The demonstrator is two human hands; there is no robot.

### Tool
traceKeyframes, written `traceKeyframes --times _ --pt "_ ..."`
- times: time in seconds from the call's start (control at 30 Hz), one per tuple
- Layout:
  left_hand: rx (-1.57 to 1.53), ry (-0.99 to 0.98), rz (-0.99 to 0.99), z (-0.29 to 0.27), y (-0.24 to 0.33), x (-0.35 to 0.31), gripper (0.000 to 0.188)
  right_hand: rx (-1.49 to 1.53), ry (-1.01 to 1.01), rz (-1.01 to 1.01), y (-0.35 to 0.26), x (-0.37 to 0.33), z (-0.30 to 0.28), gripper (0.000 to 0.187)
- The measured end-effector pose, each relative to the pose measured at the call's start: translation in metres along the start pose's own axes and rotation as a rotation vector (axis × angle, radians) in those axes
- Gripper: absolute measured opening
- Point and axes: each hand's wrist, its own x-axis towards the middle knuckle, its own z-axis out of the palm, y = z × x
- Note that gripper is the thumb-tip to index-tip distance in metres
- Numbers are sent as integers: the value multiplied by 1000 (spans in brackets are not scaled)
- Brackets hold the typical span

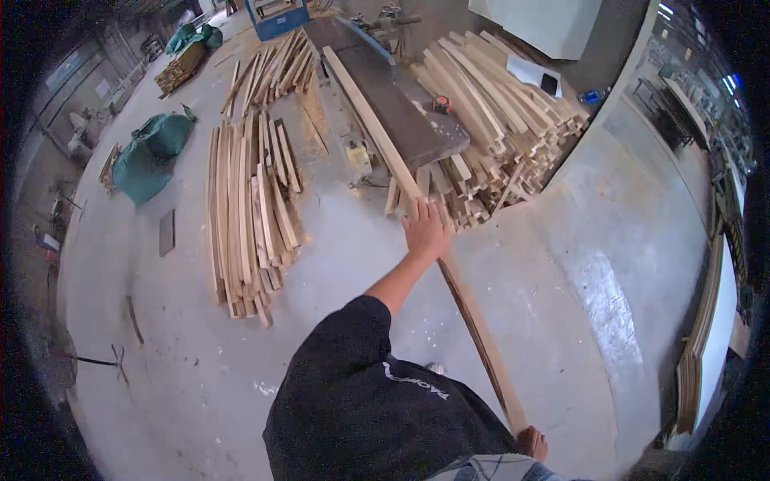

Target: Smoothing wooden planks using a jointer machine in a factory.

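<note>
A long, pale wooden strip (pixel 481 337) runs slantwise from near my body to the far end of a dark machine table (pixel 393 96), lying along the table's left edge. Around its middle, just off the table's near end, my left hand (pixel 425 230) is closed with the fingers over the top. My right hand (pixel 532 443) grips the near end, low in the picture; its fingers are partly hidden. On the table's right side sits an orange and black tape measure (pixel 441 104).
Wooden strips are piled on the floor at left (pixel 249 208) and in a larger stack (pixel 497 120) right of the table. Green sacks (pixel 152 156) lie farther left. A blue machine (pixel 277 20) stands at the back. Stacked boards (pixel 698 353) line the right side.
</note>
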Motion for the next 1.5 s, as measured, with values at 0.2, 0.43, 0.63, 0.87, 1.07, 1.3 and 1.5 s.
traceKeyframes --times 0.2,0.43,0.63,0.87,1.07,1.3,1.5 --pt "22 -64 -11 -13 38 -50 76 9 -92 29 30 -30 -26 41" --pt "15 -62 3 -16 34 -32 70 46 -44 -52 24 -20 -33 43" --pt "8 -48 -7 -15 4 17 69 -16 -109 -9 16 22 -4 51" --pt "73 -25 -27 -6 -47 100 67 -25 17 -101 -95 74 -66 48" --pt "42 -11 11 -7 -99 171 66 64 19 -15 -200 122 -114 69" --pt "28 11 7 -16 -145 242 66 22 73 -83 -293 168 -151 67" --pt "80 45 -10 -13 -187 313 63 70 81 -121 -351 218 -160 70"
